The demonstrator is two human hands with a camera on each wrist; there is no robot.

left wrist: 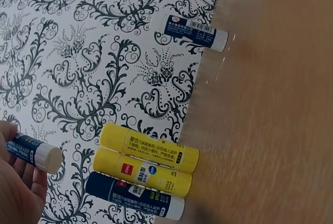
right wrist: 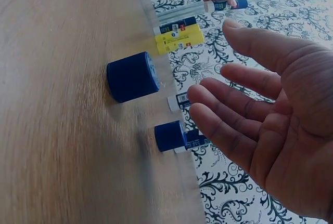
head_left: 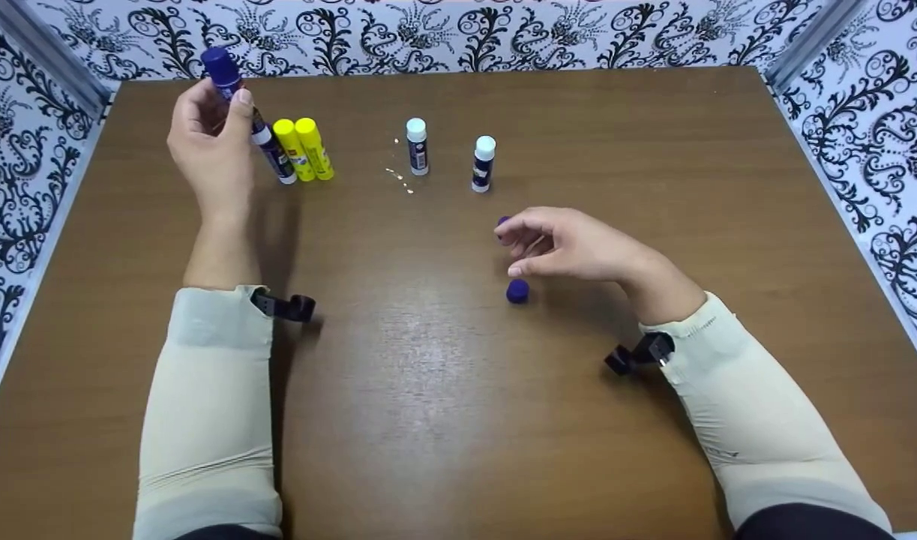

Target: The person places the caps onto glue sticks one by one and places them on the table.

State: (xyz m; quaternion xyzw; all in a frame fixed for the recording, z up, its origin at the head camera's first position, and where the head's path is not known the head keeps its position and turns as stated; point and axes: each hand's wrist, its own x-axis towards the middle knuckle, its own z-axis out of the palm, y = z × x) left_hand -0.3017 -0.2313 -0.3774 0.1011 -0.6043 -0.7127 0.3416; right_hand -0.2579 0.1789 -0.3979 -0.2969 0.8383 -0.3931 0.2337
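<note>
My left hand [head_left: 217,146] is at the back left, gripping a navy glue stick [head_left: 222,69] with a blue-purple cap. Close by that hand, another navy glue stick [head_left: 280,160] stands in a row with two yellow glue sticks [head_left: 293,150]. My right hand [head_left: 582,244] hovers over the table with fingers loosely bent, holding nothing. Just below its thumb lies a blue-purple cap [head_left: 517,291]; a second cap [right wrist: 169,136] is partly hidden behind the fingers in the head view.
Two navy glue sticks with white tops, one at the back centre [head_left: 418,148] and one to its right [head_left: 483,165], stand upright. Small pale flecks [head_left: 400,178] lie on the brown table [head_left: 428,450]. Patterned panels [head_left: 413,34] border the back and sides.
</note>
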